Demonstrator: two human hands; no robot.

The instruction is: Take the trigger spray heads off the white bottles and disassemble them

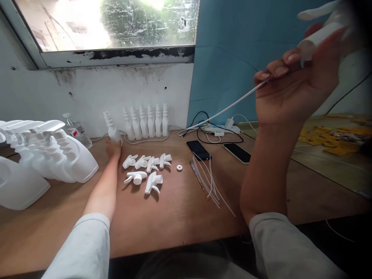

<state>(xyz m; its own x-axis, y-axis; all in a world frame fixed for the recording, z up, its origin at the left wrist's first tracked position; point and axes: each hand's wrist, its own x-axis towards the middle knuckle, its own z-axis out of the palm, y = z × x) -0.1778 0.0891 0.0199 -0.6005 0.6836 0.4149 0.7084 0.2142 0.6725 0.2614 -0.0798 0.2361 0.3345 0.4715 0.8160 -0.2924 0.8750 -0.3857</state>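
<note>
My left hand (114,148) reaches across the wooden table (174,209) and grips the base of a white plastic bottle (111,127) that leans beside a row of several upright white bottles (147,121) at the wall. My right hand (293,87) is raised at the upper right, closed around a white trigger sprayer head (322,29). Its long thin dip tube (226,110) slants down to the left. Several loose white sprayer heads (147,170) lie on the table in front of my left hand.
Assembled spray bottles (43,155) lie stacked at the left, with a clear water bottle (76,131) behind. Loose white tubes (210,182), a small white ring (179,167), two phones (217,151) and charger cables (215,130) sit mid-table. Yellow pieces (334,139) cover a surface at right.
</note>
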